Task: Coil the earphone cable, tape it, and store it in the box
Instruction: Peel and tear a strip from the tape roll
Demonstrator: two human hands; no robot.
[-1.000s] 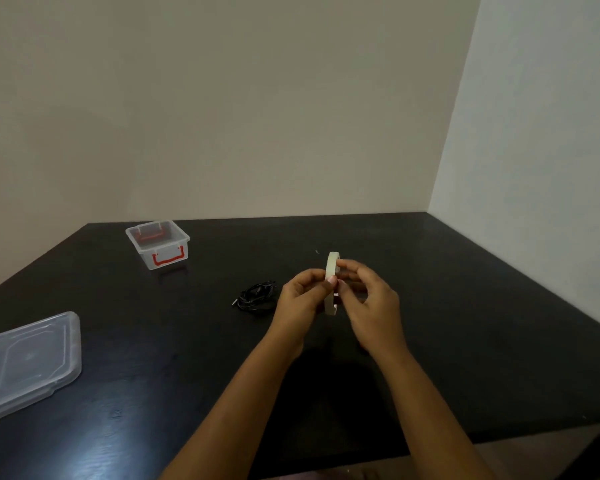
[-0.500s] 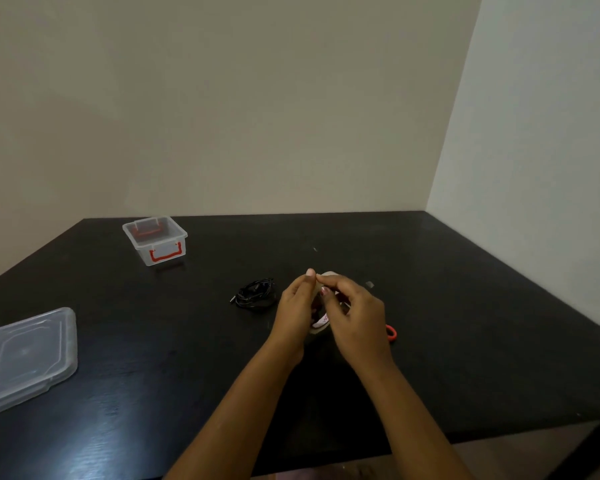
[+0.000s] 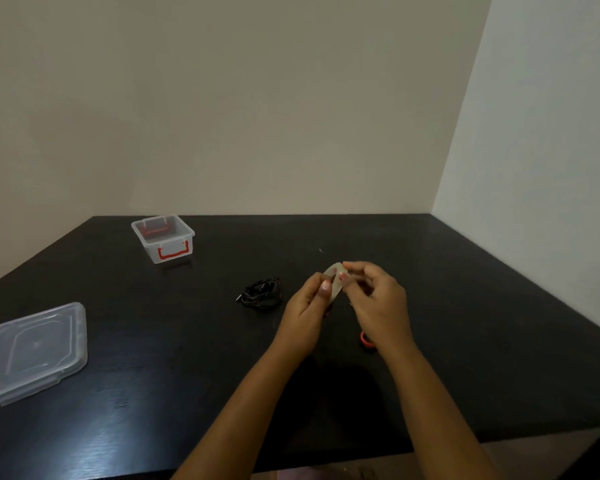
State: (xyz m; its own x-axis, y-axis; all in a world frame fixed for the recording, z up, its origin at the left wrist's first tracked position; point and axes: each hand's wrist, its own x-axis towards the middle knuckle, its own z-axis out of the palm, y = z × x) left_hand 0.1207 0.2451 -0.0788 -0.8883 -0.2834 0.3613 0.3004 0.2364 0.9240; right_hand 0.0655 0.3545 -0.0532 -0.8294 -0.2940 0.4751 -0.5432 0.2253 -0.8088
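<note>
The black earphone cable (image 3: 260,293) lies coiled on the dark table (image 3: 465,306), just left of my hands. I hold a pale roll of tape (image 3: 334,279) a little above the table. My left hand (image 3: 309,306) grips its lower side and my right hand (image 3: 378,299) pinches its top edge with thumb and fingertips. The clear box (image 3: 163,242) with red handles stands open at the back left. Its clear lid (image 3: 32,351) lies flat near the left edge.
A red-handled object (image 3: 366,340), probably scissors, peeks out under my right wrist. Beige walls close the table's back and right sides. The table's front edge runs below my forearms.
The tape roll dipped toward the table and is now raised again, turned more flat-on to me. Both hands stay on it. The cable has not moved.
</note>
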